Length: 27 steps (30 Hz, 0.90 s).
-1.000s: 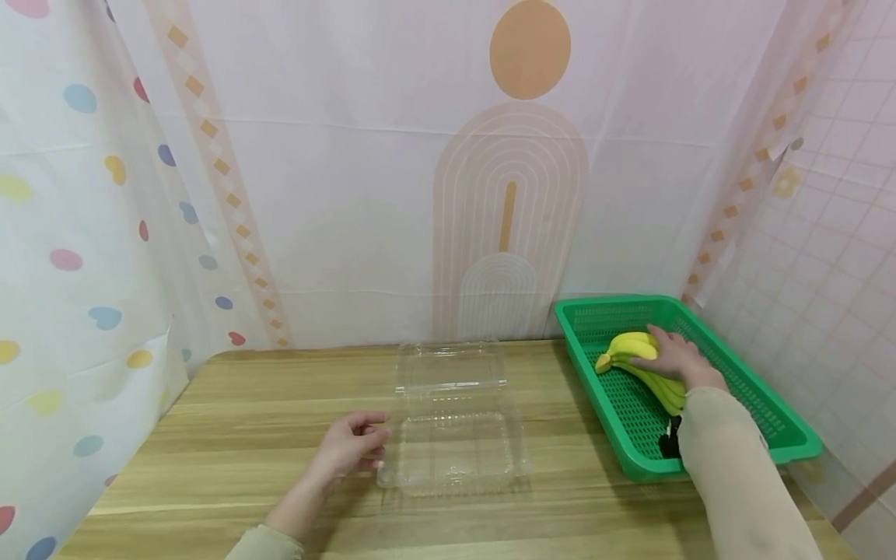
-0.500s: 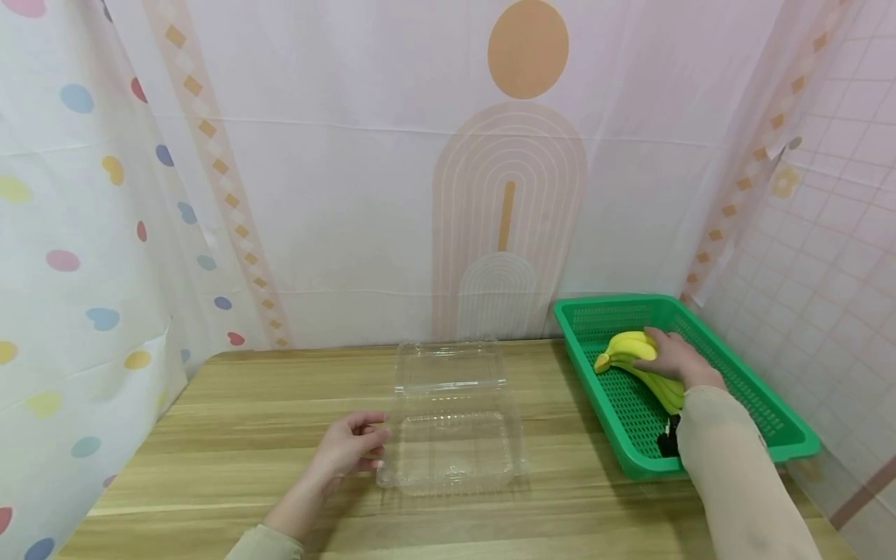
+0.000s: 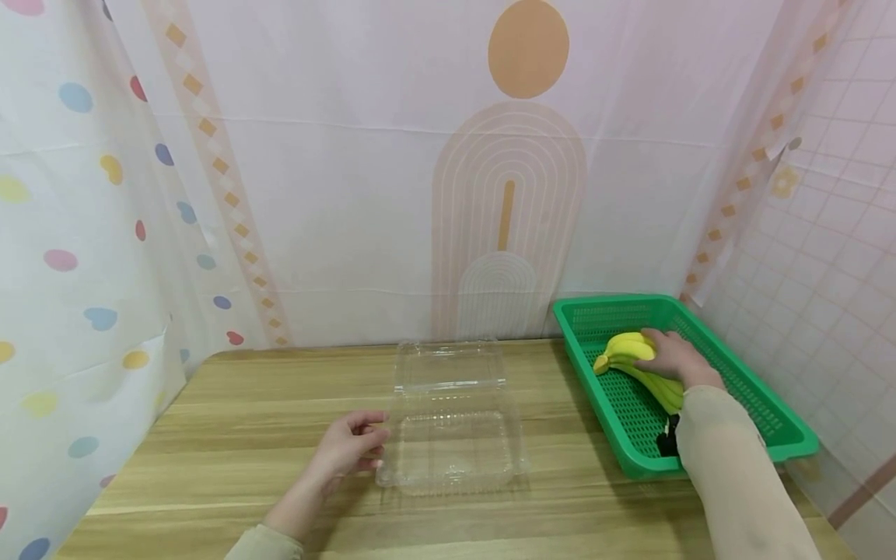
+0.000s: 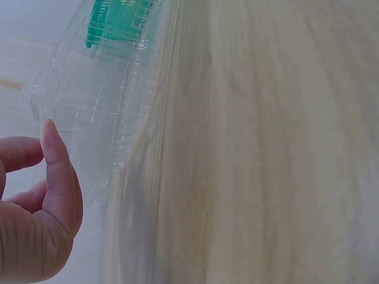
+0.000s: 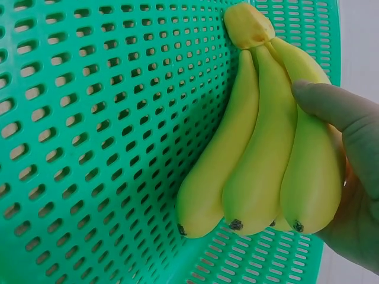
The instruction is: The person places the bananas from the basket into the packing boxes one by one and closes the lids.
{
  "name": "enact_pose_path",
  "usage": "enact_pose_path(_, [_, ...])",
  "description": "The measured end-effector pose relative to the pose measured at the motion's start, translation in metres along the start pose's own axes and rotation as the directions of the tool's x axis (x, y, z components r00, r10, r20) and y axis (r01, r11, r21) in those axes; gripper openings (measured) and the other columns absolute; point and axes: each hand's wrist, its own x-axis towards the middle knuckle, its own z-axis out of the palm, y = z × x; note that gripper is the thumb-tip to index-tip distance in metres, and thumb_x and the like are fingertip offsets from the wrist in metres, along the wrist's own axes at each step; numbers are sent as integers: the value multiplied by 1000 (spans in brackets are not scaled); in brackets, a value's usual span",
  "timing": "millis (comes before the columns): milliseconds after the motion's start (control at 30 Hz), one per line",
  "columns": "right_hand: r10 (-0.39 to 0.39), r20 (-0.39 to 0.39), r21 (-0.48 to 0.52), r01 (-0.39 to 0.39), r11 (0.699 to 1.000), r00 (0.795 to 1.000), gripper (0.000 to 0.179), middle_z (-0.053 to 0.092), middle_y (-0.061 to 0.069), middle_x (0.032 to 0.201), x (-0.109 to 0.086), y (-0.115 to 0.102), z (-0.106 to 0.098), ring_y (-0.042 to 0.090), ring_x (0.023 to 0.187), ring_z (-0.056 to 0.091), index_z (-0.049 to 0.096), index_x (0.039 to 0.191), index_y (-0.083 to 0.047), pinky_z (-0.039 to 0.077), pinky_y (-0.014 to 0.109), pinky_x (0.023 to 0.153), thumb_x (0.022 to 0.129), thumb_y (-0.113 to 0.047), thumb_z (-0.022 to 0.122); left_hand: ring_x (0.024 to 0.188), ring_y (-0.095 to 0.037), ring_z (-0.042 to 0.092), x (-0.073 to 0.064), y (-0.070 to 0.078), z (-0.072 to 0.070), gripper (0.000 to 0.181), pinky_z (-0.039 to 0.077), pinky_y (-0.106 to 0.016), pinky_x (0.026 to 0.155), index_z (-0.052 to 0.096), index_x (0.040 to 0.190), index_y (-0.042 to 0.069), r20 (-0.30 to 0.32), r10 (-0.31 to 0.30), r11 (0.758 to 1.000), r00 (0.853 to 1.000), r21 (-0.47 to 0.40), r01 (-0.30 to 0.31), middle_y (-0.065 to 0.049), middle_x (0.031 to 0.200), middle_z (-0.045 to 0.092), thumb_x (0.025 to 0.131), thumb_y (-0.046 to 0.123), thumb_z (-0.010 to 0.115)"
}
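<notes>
In the green basket, my right hand (image 3: 673,359) grips a bunch of bananas (image 3: 651,381), yellow shading to green. The right wrist view shows the thumb (image 5: 331,105) lying across the outermost banana of the bunch (image 5: 260,148), the other fingers hidden behind it. My left hand (image 3: 353,445) is at the left side of a clear plastic clamshell container (image 3: 455,451), whose lid is tipped back. Its fingers are loosely bent, with the fingertips right by the container's rim. In the left wrist view, a fingertip of the left hand (image 4: 44,207) overlaps the container's edge (image 4: 89,100).
The green basket (image 3: 616,435), with perforated walls, stands at the right of the wooden table (image 3: 231,435). A small black thing (image 3: 668,439) lies in its near end, partly behind the right sleeve (image 3: 731,459). Patterned curtains (image 3: 336,194) hang behind and beside the table.
Both hands hold nearly the same positions throughout. The bananas, basket and container show no visible movement; only the head view shifts very slightly.
</notes>
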Motion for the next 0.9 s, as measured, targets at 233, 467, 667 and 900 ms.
enact_pose_path(233, [-7, -10, -11, 7, 1000, 1000, 71, 36, 45, 135, 2, 1, 0, 62, 120, 37, 35, 143, 13, 39, 70, 94, 92, -24, 67, 71, -17, 60, 0, 1, 0, 42, 56, -22, 56, 53, 131, -12, 2, 3, 1000, 1000, -2, -3, -7, 90, 53, 93, -1, 64])
enact_pose_path(467, [-1, -2, -27, 1, 1000, 1000, 68, 35, 45, 136, 2, 1, 0, 63, 120, 36, 36, 144, 12, 39, 71, 93, 93, -25, 63, 70, -17, 60, -2, 0, -1, 43, 56, -22, 56, 51, 132, -13, 10, 6, 1000, 1000, 3, -6, -7, 89, 53, 93, -1, 64])
enact_pose_path(667, [9, 8, -27, -9, 1000, 1000, 67, 32, 46, 137, 2, 2, 0, 65, 121, 33, 36, 145, 10, 37, 73, 94, 95, -28, 61, 71, -17, 59, 0, -1, 0, 41, 55, -21, 56, 53, 131, -11, -2, 4, 1000, 1000, 0, -4, -7, 89, 52, 93, -1, 63])
enact_pose_path(900, [-1, -4, -33, 1, 999, 1000, 66, 35, 45, 136, 2, 3, 0, 64, 121, 34, 37, 144, 11, 38, 72, 93, 96, -27, 61, 72, -17, 60, 0, -2, 0, 42, 56, -22, 57, 53, 132, -11, 11, 10, 1000, 1000, 1, -10, -8, 90, 52, 93, 0, 64])
